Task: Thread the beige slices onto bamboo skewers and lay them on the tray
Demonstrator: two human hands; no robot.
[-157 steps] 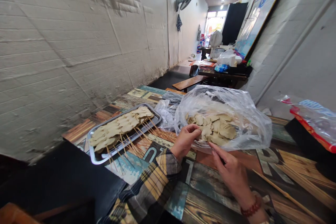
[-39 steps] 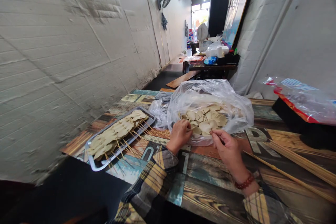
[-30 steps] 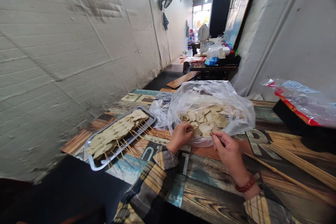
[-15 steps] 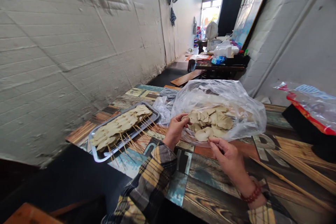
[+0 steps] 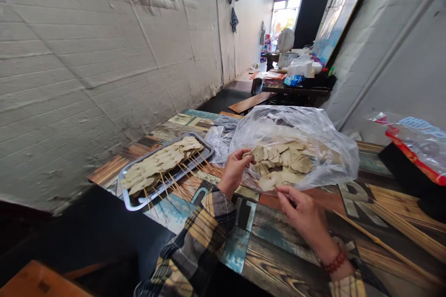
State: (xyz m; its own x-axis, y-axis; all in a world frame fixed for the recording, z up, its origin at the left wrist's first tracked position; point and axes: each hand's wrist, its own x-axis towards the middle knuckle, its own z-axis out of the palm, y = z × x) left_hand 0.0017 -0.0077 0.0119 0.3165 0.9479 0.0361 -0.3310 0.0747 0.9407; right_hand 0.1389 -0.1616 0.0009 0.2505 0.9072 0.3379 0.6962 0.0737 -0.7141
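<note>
My left hand [image 5: 237, 169] is closed in a pinch on a thin pale beige slice [image 5: 258, 153] at the mouth of a clear plastic bag [image 5: 334, 148]. Inside the bag lies a heap of similar slices [image 5: 296, 160]. To the right, my right hand [image 5: 301, 211] is also pinched, its fingertips at the edge of a round slice [image 5: 269, 181] on the near side of the heap. What those fingertips grip is too small to make out. Left of my hands, a metal tray [image 5: 130, 203] bears rows of slices threaded on bamboo skewers [image 5: 163, 183], their sticks pointing toward me.
Loose bamboo sticks [image 5: 400, 222] lie at the right on the patchwork wooden table [image 5: 278, 260]. A black box [image 5: 400, 167] with red-edged plastic packaging [image 5: 414, 148] stands behind them. Crumpled clear plastic [image 5: 219, 144] sits between tray and bag. A wall runs along the left.
The view has shifted slightly, moving the background a little to the right. Both hands keep nearly the same pinched poses at the bag's mouth.
</note>
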